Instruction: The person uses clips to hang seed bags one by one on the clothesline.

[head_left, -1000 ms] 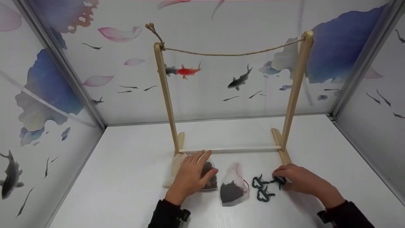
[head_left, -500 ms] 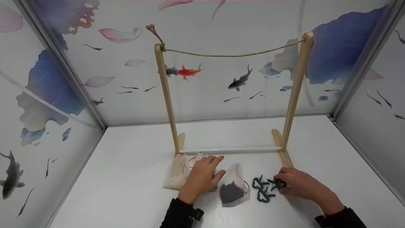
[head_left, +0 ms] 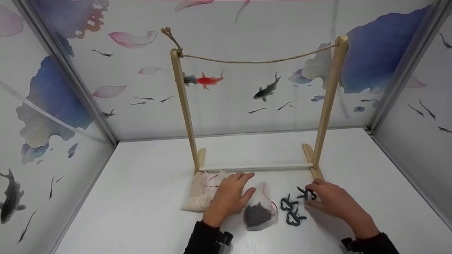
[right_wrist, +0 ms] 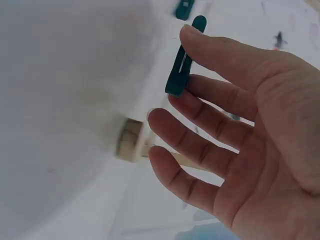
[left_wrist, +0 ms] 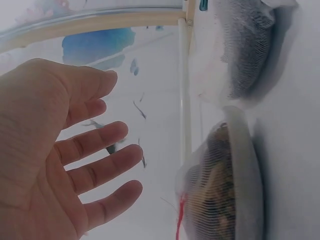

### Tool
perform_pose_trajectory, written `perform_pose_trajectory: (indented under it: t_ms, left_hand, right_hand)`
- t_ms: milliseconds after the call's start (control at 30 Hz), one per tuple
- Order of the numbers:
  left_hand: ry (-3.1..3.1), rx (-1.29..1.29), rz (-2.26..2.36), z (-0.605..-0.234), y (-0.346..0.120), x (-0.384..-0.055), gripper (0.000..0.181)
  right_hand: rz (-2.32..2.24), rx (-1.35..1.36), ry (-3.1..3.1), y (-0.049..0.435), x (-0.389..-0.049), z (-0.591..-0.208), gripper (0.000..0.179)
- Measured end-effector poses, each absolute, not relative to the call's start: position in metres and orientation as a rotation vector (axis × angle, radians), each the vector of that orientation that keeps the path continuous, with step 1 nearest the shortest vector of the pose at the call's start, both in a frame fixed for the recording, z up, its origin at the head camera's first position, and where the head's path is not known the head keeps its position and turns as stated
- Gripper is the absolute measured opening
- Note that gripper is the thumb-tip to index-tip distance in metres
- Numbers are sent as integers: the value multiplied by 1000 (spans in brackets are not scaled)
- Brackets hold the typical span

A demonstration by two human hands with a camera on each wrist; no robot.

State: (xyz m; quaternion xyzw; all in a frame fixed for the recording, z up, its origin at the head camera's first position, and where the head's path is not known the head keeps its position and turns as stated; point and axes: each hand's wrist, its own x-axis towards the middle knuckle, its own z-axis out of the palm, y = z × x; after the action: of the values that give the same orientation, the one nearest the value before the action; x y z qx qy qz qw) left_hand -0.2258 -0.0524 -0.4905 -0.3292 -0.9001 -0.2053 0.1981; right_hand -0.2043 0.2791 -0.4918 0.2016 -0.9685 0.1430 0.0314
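My right hand point(head_left: 335, 200) pinches a dark green plastic clip point(right_wrist: 182, 65) between thumb and fingers, close over the table in the head view. Two similar clips, an upper one point(head_left: 289, 203) and a lower one point(head_left: 295, 217), lie just left of it. With fingers spread and nothing in them, my left hand point(head_left: 229, 197) hovers above a mesh bag of brown lumps point(left_wrist: 215, 185), mostly hidden behind the hand in the head view. On its left lies a bag of pale grains point(head_left: 196, 197), and on its right a bag of dark grey grains point(head_left: 259, 213).
Behind the bags stands a wooden frame with a left post point(head_left: 184, 109), a right post point(head_left: 330, 106) and a slack rope point(head_left: 254, 62) strung between their tops. A white rod point(head_left: 254, 167) joins the posts low down. Printed panels point(head_left: 233, 116) enclose the white table point(head_left: 141, 211).
My left hand has shifted right, uncovering the bag of pale grains. My right hand has brought its clip slightly up and left, away from the two other clips.
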Motion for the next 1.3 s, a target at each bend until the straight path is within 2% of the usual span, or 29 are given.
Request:
perform_pose_trajectory:
  t_ms: [133,400,533,633,833,1300]
  left_hand:
    - [-2462,-942,-589,-478,-49,-223,45]
    - [-2409,-1036,-631,-456,-42,-213,74]
    - [-2395,-1073,-606,-452,-42,-206,81]
    - [-2364,-1128,-589,-451,-40,-201,79]
    - [-2310,-1220,-586,-451,-39,-197,62]
    - [-2379,-1238,-613,-456,-39,-197,52]
  right_hand:
    - [441,676,-2857,266,-200,-473,40]
    - [466,828,-2574,234,-190,-440,44]
    - [477,869,-2539,221,-180,-430,46]
    - [473,946,-2520,215,-171,-429,45]
    - [490,1031,-2476,209,-164,-430,44]
    - [551,1083,-2543,206,-170,-435,39]
